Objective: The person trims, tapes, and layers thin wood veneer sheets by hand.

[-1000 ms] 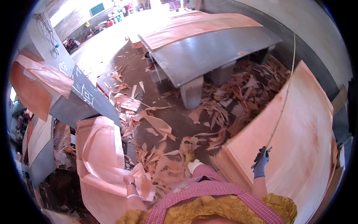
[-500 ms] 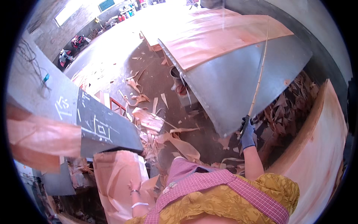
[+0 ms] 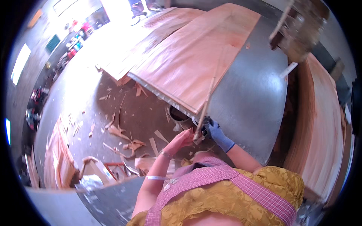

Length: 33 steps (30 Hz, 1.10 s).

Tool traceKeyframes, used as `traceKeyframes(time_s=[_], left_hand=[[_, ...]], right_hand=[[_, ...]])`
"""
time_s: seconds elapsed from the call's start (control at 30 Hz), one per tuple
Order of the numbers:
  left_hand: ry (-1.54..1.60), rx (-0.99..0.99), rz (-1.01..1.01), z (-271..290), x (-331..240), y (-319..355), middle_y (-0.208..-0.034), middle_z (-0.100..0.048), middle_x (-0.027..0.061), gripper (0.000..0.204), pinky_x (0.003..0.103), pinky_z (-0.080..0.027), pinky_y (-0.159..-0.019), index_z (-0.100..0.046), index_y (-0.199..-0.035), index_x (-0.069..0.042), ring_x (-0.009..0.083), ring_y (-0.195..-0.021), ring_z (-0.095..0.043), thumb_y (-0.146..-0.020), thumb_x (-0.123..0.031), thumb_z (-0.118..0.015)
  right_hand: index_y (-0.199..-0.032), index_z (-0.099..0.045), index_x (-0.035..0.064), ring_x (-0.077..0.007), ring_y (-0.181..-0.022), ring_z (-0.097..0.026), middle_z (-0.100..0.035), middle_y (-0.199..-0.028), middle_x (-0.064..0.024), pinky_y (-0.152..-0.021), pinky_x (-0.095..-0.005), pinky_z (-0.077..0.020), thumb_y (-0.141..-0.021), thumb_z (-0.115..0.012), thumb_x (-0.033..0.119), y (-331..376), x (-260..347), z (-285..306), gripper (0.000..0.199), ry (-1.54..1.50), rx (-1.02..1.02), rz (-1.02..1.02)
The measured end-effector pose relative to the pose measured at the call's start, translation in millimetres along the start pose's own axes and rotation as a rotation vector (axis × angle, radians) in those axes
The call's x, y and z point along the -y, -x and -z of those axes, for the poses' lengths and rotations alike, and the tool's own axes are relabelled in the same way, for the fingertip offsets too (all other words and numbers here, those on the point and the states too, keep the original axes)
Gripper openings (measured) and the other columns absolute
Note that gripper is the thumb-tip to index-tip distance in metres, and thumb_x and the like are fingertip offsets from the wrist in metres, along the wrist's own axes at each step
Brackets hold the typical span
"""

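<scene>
I judged it a handling step: right hand (image 3: 215, 130) closed around stick (image 3: 204, 108), left hand (image 3: 182, 139) part-curled by its near end, hold unclear. Next move called for steady control.

My one feed, a head-worn fisheye (edges bend), looks down closely over both hands (image 3: 216, 132), the table (image 3: 250, 84) beyond.

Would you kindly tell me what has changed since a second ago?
The right hand swung the thin stick leftward, over the metal table. The left hand came right, beside the stick's near end; grip unclear. The right hand still holds it; veneer still lies on the table.
</scene>
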State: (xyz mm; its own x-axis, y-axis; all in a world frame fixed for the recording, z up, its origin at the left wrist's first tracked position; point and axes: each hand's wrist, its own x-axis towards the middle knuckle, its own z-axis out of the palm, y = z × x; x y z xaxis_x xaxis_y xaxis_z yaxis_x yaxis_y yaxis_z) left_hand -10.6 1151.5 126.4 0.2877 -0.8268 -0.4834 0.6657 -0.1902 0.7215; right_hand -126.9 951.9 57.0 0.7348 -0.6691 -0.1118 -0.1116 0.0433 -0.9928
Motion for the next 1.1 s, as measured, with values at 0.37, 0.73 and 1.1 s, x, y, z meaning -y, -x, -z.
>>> traceKeyframes(time_s=[0.37, 0.73, 1.1], left_hand=[[-1.021, -0.325, -0.203, 174, -167, -89, -0.058, -0.056, 0.0059, 0.038, 0.033, -0.045, -0.055, -0.063, -0.075, 0.000, 0.0117, -0.056, -0.054, -0.087, -0.036, -0.070], [-0.863, -0.133, -0.193, 314, -290, -202, -0.057, -0.049, 0.0001, 0.037, 0.030, -0.038, -0.051, -0.061, -0.075, 0.003, 0.0058, -0.059, -0.043, -0.090, -0.030, -0.068], [-0.884, 0.001, -0.159, 391, -374, -297, -0.055, -0.050, 0.0087, 0.046, 0.035, -0.041, -0.052, -0.063, -0.076, 0.006, 0.0102, -0.057, -0.049, -0.088, -0.038, -0.066]], right_hand=[[-0.147, -0.024, -0.0081, -0.0448, -0.113, -0.055, -0.046, -0.132, -0.0334, -0.090, -0.0489, -0.0494, -0.085, -0.060, 0.063, -193, 32, -108, 0.101, 1.019, -0.601, -0.273], [-0.136, -0.037, -0.0085, -0.0430, -0.109, -0.059, -0.042, -0.134, -0.0301, -0.085, -0.0454, -0.0528, -0.087, -0.066, 0.044, -275, 64, -163, 0.078, 0.981, -0.867, -0.547], [-0.127, -0.047, -0.0041, -0.0420, -0.106, -0.060, -0.047, -0.129, -0.0287, -0.084, -0.0472, -0.0527, -0.092, -0.059, 0.033, -362, 70, -217, 0.053, 1.179, -1.039, -0.607]])
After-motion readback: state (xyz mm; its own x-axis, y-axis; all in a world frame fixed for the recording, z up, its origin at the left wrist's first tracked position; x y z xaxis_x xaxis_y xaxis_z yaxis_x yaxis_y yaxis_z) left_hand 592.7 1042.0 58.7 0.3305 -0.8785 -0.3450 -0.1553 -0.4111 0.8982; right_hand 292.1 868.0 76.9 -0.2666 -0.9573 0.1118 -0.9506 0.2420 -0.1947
